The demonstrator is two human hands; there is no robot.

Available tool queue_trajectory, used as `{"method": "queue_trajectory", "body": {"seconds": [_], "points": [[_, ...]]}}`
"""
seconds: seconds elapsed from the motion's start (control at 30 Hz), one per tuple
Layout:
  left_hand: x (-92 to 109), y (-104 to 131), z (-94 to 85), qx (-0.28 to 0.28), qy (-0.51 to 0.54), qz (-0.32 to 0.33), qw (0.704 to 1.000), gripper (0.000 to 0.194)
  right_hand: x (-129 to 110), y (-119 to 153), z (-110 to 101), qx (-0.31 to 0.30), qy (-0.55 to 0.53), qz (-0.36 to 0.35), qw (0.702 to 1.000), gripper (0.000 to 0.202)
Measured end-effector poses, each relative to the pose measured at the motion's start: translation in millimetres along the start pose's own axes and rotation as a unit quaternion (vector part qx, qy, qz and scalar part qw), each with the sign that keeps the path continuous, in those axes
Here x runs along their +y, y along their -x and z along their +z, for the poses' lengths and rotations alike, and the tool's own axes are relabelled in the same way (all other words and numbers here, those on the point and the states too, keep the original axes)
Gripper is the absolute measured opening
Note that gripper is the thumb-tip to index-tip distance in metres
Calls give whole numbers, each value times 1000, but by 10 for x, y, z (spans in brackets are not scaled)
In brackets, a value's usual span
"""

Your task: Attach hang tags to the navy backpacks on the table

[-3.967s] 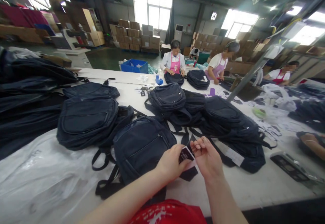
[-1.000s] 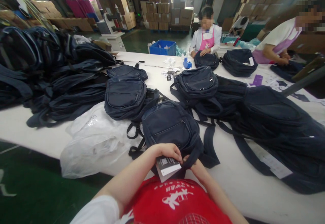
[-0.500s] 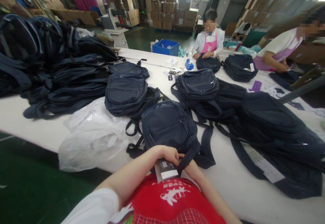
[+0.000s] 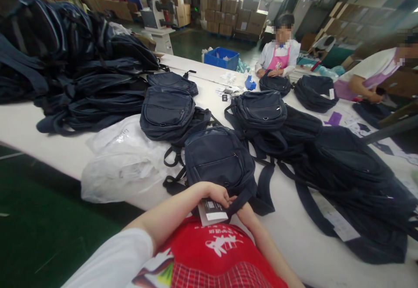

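Note:
A dark navy backpack (image 4: 217,155) lies on the white table in front of me, its top end toward my body. My left hand (image 4: 218,193) is closed at this near end, with a black and white hang tag (image 4: 214,212) just beneath its fingers. Any cord between those fingers is too small to see. Close beside it, my right hand (image 4: 242,207) is closed at a wide navy strap (image 4: 243,201), which partly covers its fingers. The fingertips of both hands nearly meet.
More navy backpacks (image 4: 168,109) lie ahead, with others (image 4: 346,153) on the right and a large pile (image 4: 94,92) on the left. Clear plastic bags (image 4: 124,170) spread along the table's left edge. Across the table, two people handle bags near a blue bin (image 4: 222,58).
My view has turned slightly left and tilted, so the surroundings sit further right. Both hands stay together at the backpack's near end. The tag has swung a little, its white part opening out.

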State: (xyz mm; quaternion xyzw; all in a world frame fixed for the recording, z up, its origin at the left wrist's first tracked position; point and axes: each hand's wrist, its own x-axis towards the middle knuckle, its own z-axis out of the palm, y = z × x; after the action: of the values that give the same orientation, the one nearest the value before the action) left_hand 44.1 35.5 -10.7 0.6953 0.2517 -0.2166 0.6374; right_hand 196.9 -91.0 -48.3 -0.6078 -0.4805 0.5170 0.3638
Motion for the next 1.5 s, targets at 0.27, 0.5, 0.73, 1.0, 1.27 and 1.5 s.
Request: {"method": "queue_trajectory", "body": {"seconds": [0.27,0.5,0.73,1.0,1.27,1.5], "points": [[-77,90,2,16,104,12,994,27,-88,386,-151,-2,133,40,990,16],[-101,74,4,63,189,5,980,32,-409,898,-411,-7,257,6,966,24],[-91,48,87,107,214,-4,971,32,-533,848,-440,73,98,-38,992,22],[-3,78,181,145,189,-4,971,29,-367,651,-401,147,-149,75,975,35],[-59,88,43,174,5,-38,984,17,148,508,-294,107,-157,180,965,37],[385,189,80,131,-127,-40,982,14,207,397,56,84,-230,138,960,56]]}}
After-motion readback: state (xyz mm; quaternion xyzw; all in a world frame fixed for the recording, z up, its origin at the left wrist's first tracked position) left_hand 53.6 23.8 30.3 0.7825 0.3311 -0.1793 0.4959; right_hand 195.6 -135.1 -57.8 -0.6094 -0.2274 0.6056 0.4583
